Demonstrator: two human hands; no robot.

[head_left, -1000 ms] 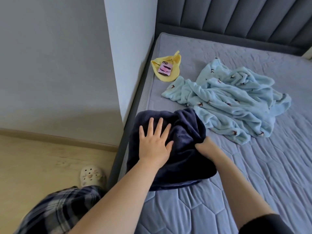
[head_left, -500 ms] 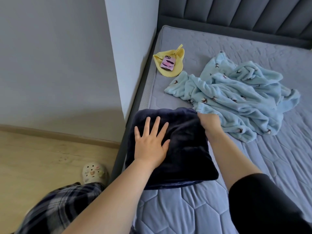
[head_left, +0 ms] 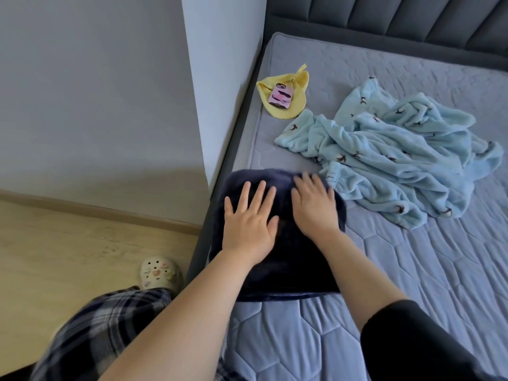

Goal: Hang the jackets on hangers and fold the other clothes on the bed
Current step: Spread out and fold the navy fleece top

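Head view: plaid trousers (head_left: 104, 325) and a slipper (head_left: 158, 272) sit lowest in frame, on the floor left of the hands. Both forearms reach onto the bed (head_left: 412, 298). Left hand (head_left: 248, 224) and right hand (head_left: 316, 207) lie flat side by side on a folded navy garment (head_left: 288, 270), fingers straight, palms pressing, nothing gripped. Right fingertips are blurred.

The navy piece is directly under both palms, squared off, with its left side at the bed's left edge, close to the wall corner (head_left: 220, 92). The fold looks done and is being smoothed.

Likely next item is the light blue fleece garment (head_left: 398, 149), crumpled, just beyond and right of the right hand. Its near cuff touches or nearly touches the navy piece's far right corner; cannot tell which. Its long axis runs roughly left-right across the bed, and the right hand is nearer.

There is open mattress right of the right hand and back toward the body, but no room left of the left hand. Farther out beyond the left hand, a yellow cloth (head_left: 297, 108) with a phone (head_left: 280, 97) on it lies near the bed edge. No hangers or jackets in view.
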